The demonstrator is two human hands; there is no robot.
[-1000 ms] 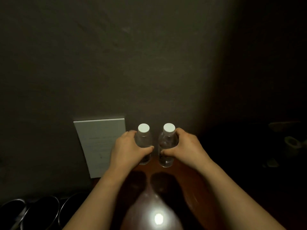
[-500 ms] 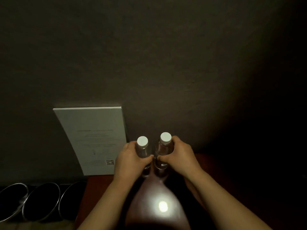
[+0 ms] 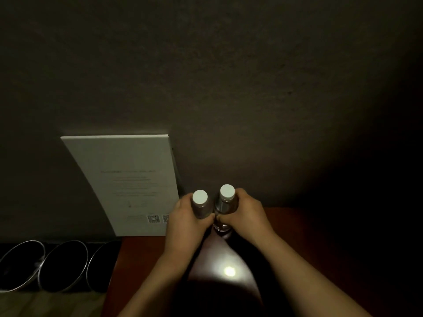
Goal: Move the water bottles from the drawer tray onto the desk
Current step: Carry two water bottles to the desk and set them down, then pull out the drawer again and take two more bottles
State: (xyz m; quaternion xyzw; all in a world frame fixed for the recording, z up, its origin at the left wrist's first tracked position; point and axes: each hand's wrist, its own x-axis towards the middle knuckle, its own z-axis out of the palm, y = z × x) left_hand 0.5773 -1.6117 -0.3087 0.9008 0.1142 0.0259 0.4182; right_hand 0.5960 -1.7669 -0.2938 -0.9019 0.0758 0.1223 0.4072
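A dim wall backs the reddish desk (image 3: 146, 255). Left hand (image 3: 183, 221) grips the left bottle (image 3: 201, 205), fingers wrapped round it. Right hand (image 3: 246, 213) likewise grips the right bottle (image 3: 225, 202).

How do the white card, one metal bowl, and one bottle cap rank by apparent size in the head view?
1. White card, largest.
2. Metal bowl, though it sits nearer the camera.
3. Bottle cap, smallest; the other cap looks alike.

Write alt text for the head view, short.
Two bare hands each grip an upright clear water bottle with a white cap, left hand on the left bottle, right hand on the right bottle, over a reddish-brown desk. A white printed card leans on the wall.
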